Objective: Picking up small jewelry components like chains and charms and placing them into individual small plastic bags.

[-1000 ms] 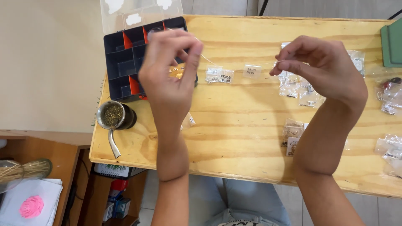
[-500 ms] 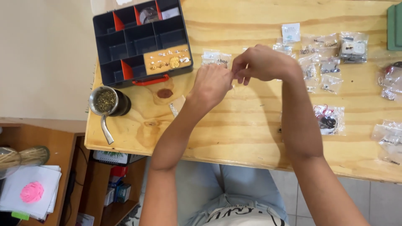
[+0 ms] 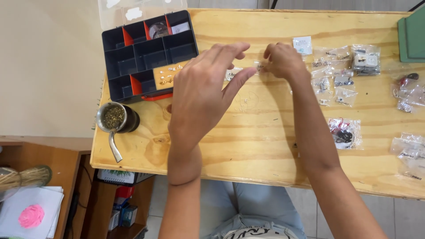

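Up around 12 o'clock on the plywood table (image 3: pixel 265 150), the right hand (image 3: pixel 283 59) pinches a tiny clear bag (image 3: pixel 261 67). Left hand (image 3: pixel 201 95) hovers loose at its 9 o'clock, fingers spread, holding nothing. Black compartment box (image 3: pixel 148 53) sits further out at 10 o'clock.

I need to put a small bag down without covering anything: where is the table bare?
Bare wood runs along the near edge of the table, between the cup with the metal straw and the bag with red and black parts. It is crowded on the right, where small clear bags lie close together, and at the far left, where the compartment box sits.
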